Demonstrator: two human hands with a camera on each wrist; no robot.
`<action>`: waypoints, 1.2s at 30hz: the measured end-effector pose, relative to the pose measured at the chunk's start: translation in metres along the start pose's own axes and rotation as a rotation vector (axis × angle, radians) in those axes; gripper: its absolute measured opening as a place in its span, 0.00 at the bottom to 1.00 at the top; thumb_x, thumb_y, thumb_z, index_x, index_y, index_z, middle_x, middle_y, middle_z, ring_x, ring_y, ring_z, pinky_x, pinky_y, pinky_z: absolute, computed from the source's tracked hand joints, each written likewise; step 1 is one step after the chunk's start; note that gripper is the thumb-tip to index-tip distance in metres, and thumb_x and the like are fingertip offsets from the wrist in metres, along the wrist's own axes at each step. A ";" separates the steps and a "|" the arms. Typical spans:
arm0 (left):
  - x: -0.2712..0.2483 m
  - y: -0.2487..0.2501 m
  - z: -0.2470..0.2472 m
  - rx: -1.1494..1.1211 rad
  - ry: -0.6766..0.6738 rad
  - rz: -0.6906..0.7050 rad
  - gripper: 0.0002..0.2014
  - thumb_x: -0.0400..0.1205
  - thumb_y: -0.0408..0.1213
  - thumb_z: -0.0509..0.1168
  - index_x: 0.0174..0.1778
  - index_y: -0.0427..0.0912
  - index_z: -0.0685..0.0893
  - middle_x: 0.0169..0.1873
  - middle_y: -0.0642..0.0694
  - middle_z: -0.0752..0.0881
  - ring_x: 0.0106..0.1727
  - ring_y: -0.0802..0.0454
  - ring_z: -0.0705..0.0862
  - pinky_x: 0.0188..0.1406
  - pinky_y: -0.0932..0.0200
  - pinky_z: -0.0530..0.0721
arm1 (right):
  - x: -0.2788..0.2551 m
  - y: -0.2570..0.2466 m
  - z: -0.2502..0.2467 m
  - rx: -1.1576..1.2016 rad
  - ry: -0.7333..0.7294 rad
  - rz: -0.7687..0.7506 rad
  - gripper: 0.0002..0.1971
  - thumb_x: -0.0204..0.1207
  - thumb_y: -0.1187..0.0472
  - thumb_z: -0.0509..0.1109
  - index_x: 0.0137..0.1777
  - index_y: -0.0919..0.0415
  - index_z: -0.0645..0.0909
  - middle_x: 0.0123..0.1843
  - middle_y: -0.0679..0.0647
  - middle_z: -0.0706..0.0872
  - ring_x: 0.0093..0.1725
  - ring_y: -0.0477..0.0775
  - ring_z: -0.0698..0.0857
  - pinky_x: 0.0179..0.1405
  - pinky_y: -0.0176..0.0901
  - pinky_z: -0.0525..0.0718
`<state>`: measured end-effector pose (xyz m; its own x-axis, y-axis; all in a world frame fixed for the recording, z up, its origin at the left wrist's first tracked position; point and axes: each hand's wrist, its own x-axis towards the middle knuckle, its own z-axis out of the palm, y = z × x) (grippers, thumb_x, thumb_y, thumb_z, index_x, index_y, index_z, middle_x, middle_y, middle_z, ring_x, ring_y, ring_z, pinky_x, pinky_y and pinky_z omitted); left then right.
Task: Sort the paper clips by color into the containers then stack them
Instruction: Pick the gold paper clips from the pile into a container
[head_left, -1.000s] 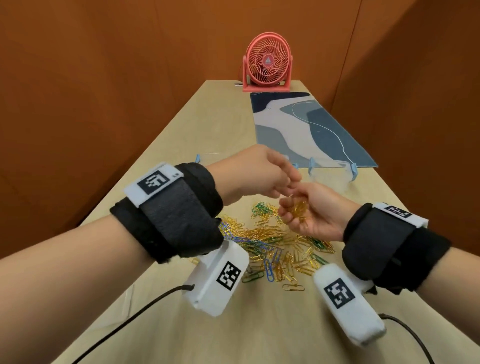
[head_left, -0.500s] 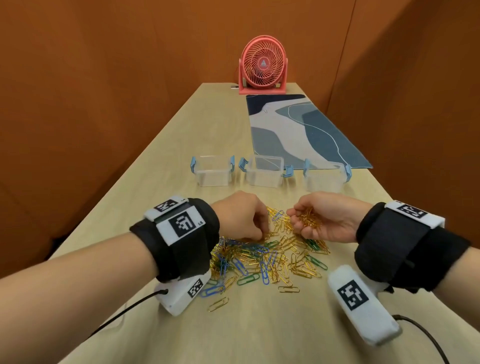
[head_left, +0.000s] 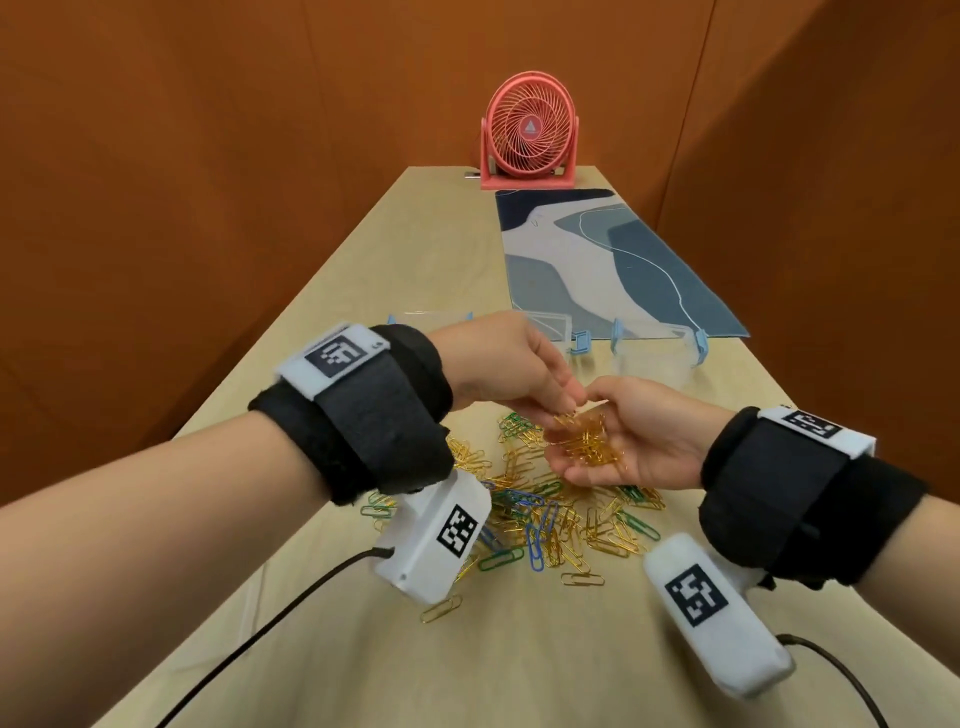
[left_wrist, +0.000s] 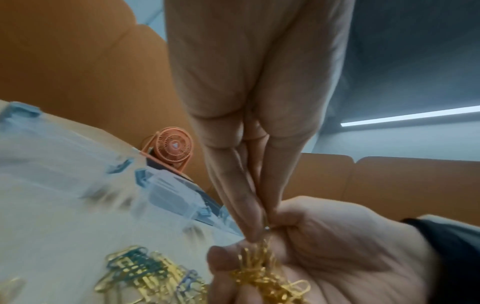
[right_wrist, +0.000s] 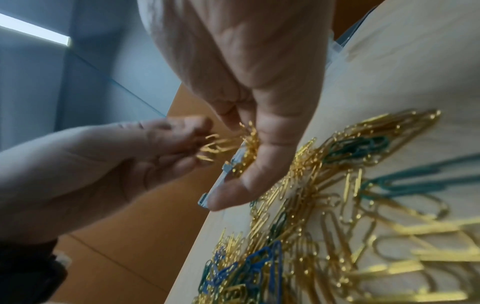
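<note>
A mixed pile of gold, green and blue paper clips (head_left: 545, 514) lies on the wooden table (head_left: 519, 675). Above it my right hand (head_left: 631, 436) is cupped palm up around a bunch of gold clips (head_left: 587, 447). My left hand (head_left: 569, 402) reaches over that palm and pinches a few gold clips (right_wrist: 215, 146) at its fingertips (left_wrist: 255, 230). Three clear containers with blue latches stand in a row behind the hands: the right one (head_left: 654, 353) is in full view, the middle one (head_left: 556, 327) and the left one (head_left: 431, 314) are partly hidden by my left hand.
A coral desk fan (head_left: 527, 132) stands at the table's far end, with a blue patterned mat (head_left: 597, 270) in front of it. Cables trail from both wrist cameras across the near table. Orange walls close in both sides.
My left hand has risen from the pile, where it was half a second ago, and come over the right palm with gold clips. The right hand has lifted slightly.
</note>
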<state>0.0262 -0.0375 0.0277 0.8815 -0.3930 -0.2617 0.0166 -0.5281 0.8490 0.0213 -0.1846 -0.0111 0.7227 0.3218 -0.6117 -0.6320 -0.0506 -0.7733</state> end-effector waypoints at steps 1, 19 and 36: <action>0.002 0.002 0.003 0.017 0.012 0.019 0.07 0.77 0.24 0.68 0.50 0.32 0.87 0.38 0.42 0.87 0.37 0.53 0.86 0.44 0.65 0.88 | 0.000 0.000 0.001 0.022 -0.016 -0.018 0.18 0.85 0.54 0.51 0.52 0.67 0.76 0.39 0.62 0.82 0.34 0.59 0.85 0.27 0.42 0.89; 0.007 -0.052 -0.002 0.552 -0.026 0.040 0.08 0.74 0.40 0.74 0.48 0.48 0.90 0.43 0.51 0.90 0.36 0.62 0.81 0.42 0.68 0.81 | 0.033 -0.083 -0.068 -0.311 0.520 -0.305 0.16 0.86 0.62 0.52 0.35 0.60 0.70 0.30 0.53 0.69 0.27 0.45 0.68 0.17 0.27 0.68; 0.006 -0.055 0.000 0.599 -0.053 0.098 0.07 0.74 0.38 0.73 0.47 0.48 0.90 0.40 0.56 0.87 0.40 0.62 0.83 0.42 0.70 0.79 | 0.001 -0.051 -0.043 -1.092 0.223 -0.394 0.05 0.71 0.61 0.75 0.46 0.60 0.87 0.40 0.54 0.89 0.38 0.49 0.86 0.33 0.34 0.85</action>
<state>0.0304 -0.0110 -0.0210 0.8406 -0.4899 -0.2309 -0.3451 -0.8131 0.4688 0.0663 -0.2226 0.0210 0.9155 0.3293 -0.2309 0.1414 -0.8010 -0.5817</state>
